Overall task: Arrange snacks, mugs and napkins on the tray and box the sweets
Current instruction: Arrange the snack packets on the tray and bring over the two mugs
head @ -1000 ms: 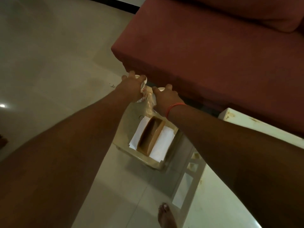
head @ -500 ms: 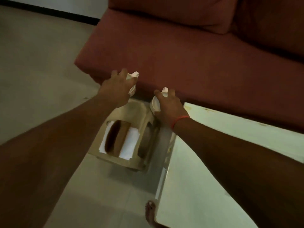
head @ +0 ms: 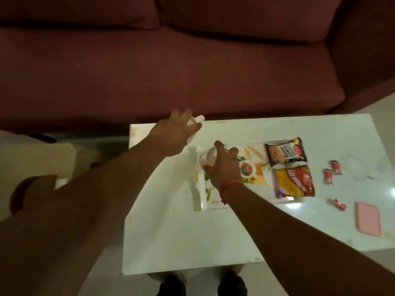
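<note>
My left hand (head: 171,133) grips a white mug (head: 197,120) over the far left corner of the white table (head: 181,238). My right hand (head: 222,167) holds a second white mug (head: 206,160) above the left part of the printed white tray (head: 213,201). On the tray's right side lie a dark snack packet (head: 286,153) and a yellow and red snack packet (head: 295,181). Several small red wrapped sweets (head: 328,176) are scattered on the table right of the tray. A pink lid (head: 367,221) lies at the right edge, beside a faint clear box (head: 354,167).
A dark red sofa (head: 192,60) runs along the far side of the table. At the left stands a low pale stool (head: 38,159) with napkins (head: 62,182), mostly hidden by my left arm. My feet (head: 201,285) show below the table's near edge.
Both hands have lifted the two mugs off the low stool and carried them right, over the table. The view has swung right, bringing the tray, the packets and the sweets into sight.
</note>
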`<state>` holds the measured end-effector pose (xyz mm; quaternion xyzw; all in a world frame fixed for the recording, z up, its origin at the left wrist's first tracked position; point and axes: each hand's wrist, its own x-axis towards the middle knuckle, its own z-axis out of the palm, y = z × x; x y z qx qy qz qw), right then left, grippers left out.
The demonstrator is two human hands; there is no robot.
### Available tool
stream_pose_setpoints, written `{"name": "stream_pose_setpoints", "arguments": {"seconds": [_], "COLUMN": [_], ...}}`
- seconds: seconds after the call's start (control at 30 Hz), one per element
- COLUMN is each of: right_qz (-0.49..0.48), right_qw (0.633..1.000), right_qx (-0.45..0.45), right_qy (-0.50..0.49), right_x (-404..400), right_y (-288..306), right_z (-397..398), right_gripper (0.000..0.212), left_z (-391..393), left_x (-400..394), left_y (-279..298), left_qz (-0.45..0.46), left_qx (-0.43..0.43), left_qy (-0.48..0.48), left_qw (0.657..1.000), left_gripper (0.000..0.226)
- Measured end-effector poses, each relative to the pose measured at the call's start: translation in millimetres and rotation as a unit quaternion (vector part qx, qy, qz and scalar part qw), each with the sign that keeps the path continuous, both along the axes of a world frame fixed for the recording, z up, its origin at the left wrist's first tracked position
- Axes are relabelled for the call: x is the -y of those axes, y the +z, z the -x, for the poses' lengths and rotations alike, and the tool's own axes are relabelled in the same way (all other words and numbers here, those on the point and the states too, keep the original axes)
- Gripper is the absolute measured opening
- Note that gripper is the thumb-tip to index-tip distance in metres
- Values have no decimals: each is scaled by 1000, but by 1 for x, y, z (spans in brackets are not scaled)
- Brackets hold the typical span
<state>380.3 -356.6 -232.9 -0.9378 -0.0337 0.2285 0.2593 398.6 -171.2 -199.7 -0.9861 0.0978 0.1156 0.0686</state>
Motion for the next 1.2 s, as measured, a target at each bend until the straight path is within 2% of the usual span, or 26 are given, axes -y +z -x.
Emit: {"name": "stream_pose_setpoints", "arguments": {"seconds": [0.23, 0.43, 0.53, 0.87, 1.2], "right_qz": [-24, -16, -8, 19, 24], "right_qw": [989, 983, 984, 989, 990], "right_qx": [-80, -86, -79, -37, -32], "right_qy": [-120, -163, -160, -143, -138], "right_x": [110, 157, 167, 166, 159], "right_y": [-27, -41, -48, -66, -65], "right_z": [14, 8, 3, -2, 2], "right_gripper": [78, 80, 80, 78, 78], "left_z": [-41, -58, -65, -81, -82], "left_x": [141, 203, 225, 244, 238], "left_y": [-25, -56, -67, -92, -88], "left_qz": [12, -1, 2, 2, -16], "left_qx": [-49, -87, -100, -123, -121], "left_qy": [-72, -117, -130, -109, -93], "left_qw": [996, 989, 986, 986, 988], "left_gripper": [70, 72, 66, 89, 79]}}
